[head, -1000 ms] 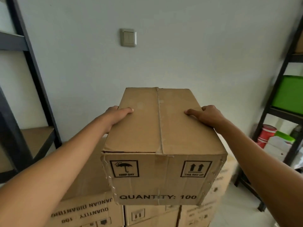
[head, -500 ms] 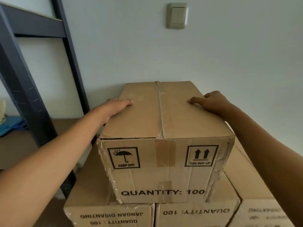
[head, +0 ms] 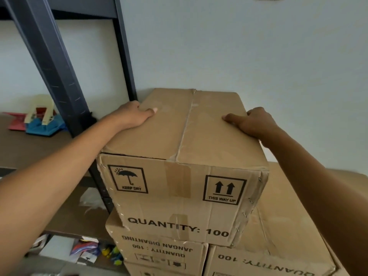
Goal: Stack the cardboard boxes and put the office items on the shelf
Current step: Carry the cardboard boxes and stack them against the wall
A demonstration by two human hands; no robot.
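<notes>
**Top box going onto the stack**

Shelf unit (head: 49, 62) is standing at 9 o'clock w/ small coloured items (head: 39, 120) lying on its board, more bits on the lower level at 7 o'clock.

Left hand (head: 129, 114) is gripping the top box (head: 183, 156) at its left edge, thumb lying on the lid, fingers curling down the side & out of view. The box is sitting at centre frame, resting across the lower left box (head: 157, 253) and the lower right box (head: 278, 236), "THIS WAY UP" arrows pointing up, rear end near the wall.

Right hand (head: 253, 122) is holding the right edge at 2 o'clock, index finger stretching along the lid, other fingers wrapping over the edge.

Doing it well, IMO: the near face is overhanging the boxes below a bit & looking slightly skewed, so both hands should be pushing evenly toward 12 o'clock, squaring edges w/ the lower boxes. Letting go only once it's sitting flat, no rocking.
</notes>
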